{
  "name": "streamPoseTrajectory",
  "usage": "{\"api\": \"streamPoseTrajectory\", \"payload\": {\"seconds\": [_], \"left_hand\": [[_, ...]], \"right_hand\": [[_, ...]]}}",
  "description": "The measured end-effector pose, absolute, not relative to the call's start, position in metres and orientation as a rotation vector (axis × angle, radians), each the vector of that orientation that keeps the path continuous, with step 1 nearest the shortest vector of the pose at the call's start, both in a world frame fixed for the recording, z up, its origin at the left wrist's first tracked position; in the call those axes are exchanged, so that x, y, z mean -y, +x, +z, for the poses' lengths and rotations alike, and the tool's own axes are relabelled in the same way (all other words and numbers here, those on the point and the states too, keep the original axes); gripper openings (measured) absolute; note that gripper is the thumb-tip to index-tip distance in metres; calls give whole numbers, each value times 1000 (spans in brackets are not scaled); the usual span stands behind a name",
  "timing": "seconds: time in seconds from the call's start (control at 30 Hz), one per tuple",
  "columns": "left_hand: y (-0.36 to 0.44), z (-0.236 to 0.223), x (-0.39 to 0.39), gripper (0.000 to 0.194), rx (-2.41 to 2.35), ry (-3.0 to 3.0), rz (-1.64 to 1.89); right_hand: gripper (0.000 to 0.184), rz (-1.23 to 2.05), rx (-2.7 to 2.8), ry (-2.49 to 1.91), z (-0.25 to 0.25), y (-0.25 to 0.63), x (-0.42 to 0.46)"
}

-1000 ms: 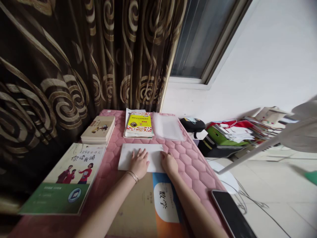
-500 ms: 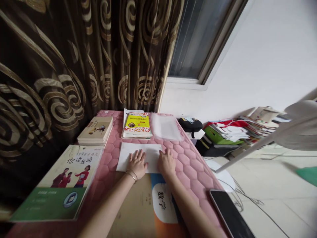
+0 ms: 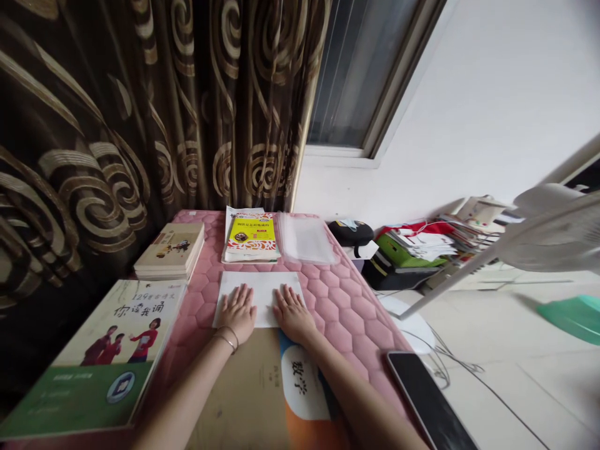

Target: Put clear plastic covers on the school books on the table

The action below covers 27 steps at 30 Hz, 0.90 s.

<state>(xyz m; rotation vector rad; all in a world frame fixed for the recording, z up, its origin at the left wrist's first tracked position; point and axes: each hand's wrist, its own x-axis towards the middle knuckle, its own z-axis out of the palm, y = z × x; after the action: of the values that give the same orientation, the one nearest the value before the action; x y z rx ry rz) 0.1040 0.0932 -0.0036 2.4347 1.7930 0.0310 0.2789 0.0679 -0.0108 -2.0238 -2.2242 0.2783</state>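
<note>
Both of my hands lie flat on a white sheet of paper (image 3: 262, 284) on the pink quilted table top (image 3: 347, 312). My left hand (image 3: 238, 312), with a thin bracelet at the wrist, rests on the sheet's left half with fingers spread. My right hand (image 3: 291, 310) presses the sheet's right half, fingers stretched out. The sheet's near edge meets a brown paper-covered book (image 3: 253, 394) with a blue, white and orange cover part (image 3: 302, 387) that lies under my forearms.
A green and cream book (image 3: 103, 356) lies at the left, a stack of tan books (image 3: 171, 250) behind it. A yellow book stack (image 3: 250, 236) and clear plastic sleeves (image 3: 304, 237) sit at the back. A dark phone (image 3: 426, 400) lies at the right edge. A curtain hangs behind.
My right hand slid left from the sheet's right edge onto the paper, closer to my left hand. The camera view shifted slightly, so everything sits further left.
</note>
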Motion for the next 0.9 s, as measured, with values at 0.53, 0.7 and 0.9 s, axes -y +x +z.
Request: {"api": "streamPoseTrajectory", "payload": {"seconds": [0.53, 0.7, 0.9], "left_hand": [[132, 6, -115, 58, -1653, 2556, 107], [155, -3, -136, 62, -1679, 2445, 112], [114, -12, -145, 64, -1820, 2427, 57]], "right_hand": [[56, 215, 2233, -2024, -14, 281, -65], [55, 224, 2230, -2020, -11, 279, -65], [56, 227, 2228, -2025, -11, 282, -65]]}}
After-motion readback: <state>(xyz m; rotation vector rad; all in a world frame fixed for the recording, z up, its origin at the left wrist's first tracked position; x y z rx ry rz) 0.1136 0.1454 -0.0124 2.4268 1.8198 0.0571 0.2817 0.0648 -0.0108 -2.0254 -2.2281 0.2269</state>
